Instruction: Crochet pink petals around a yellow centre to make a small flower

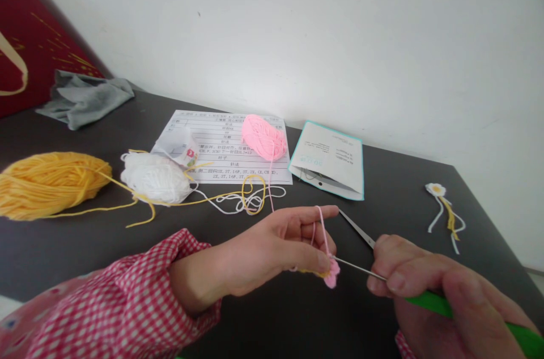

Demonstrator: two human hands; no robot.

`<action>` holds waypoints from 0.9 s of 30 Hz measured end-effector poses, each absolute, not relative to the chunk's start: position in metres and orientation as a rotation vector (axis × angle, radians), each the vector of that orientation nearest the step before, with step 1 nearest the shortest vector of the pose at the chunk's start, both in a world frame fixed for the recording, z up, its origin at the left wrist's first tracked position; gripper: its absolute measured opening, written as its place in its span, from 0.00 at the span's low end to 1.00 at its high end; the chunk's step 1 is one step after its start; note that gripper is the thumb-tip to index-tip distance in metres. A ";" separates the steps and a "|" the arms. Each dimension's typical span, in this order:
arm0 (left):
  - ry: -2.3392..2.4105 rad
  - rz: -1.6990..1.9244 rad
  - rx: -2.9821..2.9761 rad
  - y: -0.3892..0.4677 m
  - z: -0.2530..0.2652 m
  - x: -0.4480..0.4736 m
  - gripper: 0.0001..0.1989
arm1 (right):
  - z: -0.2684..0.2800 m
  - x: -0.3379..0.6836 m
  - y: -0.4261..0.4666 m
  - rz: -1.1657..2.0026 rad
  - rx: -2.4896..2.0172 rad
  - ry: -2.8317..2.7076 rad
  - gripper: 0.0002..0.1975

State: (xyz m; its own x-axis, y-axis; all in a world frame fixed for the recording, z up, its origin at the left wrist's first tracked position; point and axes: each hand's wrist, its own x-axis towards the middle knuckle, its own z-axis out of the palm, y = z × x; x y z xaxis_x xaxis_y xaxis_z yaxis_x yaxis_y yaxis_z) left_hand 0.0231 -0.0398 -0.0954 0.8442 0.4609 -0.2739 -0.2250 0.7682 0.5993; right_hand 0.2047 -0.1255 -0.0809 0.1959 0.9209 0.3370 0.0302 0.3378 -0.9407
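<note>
My left hand is closed, pinching a small pink crochet piece between thumb and fingers. Pink yarn loops over its stretched index finger and runs down to the piece. A bit of yellow yarn shows under the thumb. My right hand grips the green handle of a crochet hook. The hook's thin metal shaft points left, and its tip meets the pink piece. Behind the right hand a pointed metal blade, apparently of scissors, lies on the table, its rest hidden.
On the dark table lie a yellow yarn ball, a white yarn ball and a printed sheet carrying a pink yarn ball. Nearby are a white packet, a small crocheted flower, grey cloth and a red bag.
</note>
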 end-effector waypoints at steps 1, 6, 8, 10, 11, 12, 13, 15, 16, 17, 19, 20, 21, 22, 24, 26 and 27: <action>0.428 0.384 0.589 -0.040 -0.095 0.023 0.27 | -0.080 0.203 -0.125 0.805 -1.038 -1.201 0.19; 0.423 0.382 0.586 -0.039 -0.094 0.022 0.26 | -0.074 0.197 -0.122 0.770 -1.054 -1.191 0.21; 0.416 0.390 0.578 -0.039 -0.095 0.022 0.26 | -0.074 0.197 -0.123 0.770 -1.050 -1.185 0.20; 0.404 0.400 0.576 -0.039 -0.095 0.023 0.26 | -0.075 0.198 -0.124 0.769 -1.043 -1.183 0.20; 0.401 0.401 0.579 -0.039 -0.096 0.023 0.26 | -0.075 0.198 -0.125 0.768 -1.043 -1.183 0.20; 0.398 0.403 0.577 -0.039 -0.096 0.023 0.26 | -0.075 0.198 -0.125 0.765 -1.048 -1.182 0.20; 0.396 0.403 0.574 -0.039 -0.097 0.023 0.26 | -0.075 0.198 -0.124 0.762 -1.053 -1.179 0.20; 0.396 0.399 0.568 -0.040 -0.097 0.023 0.27 | -0.074 0.198 -0.124 0.757 -1.056 -1.183 0.20; 0.394 0.396 0.567 -0.040 -0.098 0.022 0.27 | -0.074 0.198 -0.123 0.754 -1.054 -1.189 0.20; 0.393 0.395 0.568 -0.040 -0.098 0.022 0.28 | -0.074 0.197 -0.122 0.752 -1.050 -1.196 0.20; 0.395 0.392 0.571 -0.040 -0.099 0.022 0.28 | -0.074 0.198 -0.122 0.756 -1.046 -1.199 0.20; 0.393 0.392 0.571 -0.040 -0.099 0.022 0.28 | -0.075 0.198 -0.122 0.762 -1.049 -1.197 0.20; 0.390 0.391 0.569 -0.040 -0.099 0.022 0.28 | -0.075 0.198 -0.123 0.768 -1.052 -1.195 0.20; 0.386 0.391 0.564 -0.040 -0.099 0.022 0.28 | -0.076 0.199 -0.123 0.776 -1.055 -1.195 0.20; 0.380 0.389 0.558 -0.039 -0.099 0.022 0.28 | -0.076 0.201 -0.125 0.786 -1.052 -1.201 0.20; 0.384 0.388 0.558 -0.039 -0.098 0.022 0.28 | -0.077 0.202 -0.126 0.789 -1.048 -1.210 0.20; 0.386 0.386 0.559 -0.039 -0.098 0.022 0.28 | -0.077 0.203 -0.126 0.785 -1.047 -1.212 0.20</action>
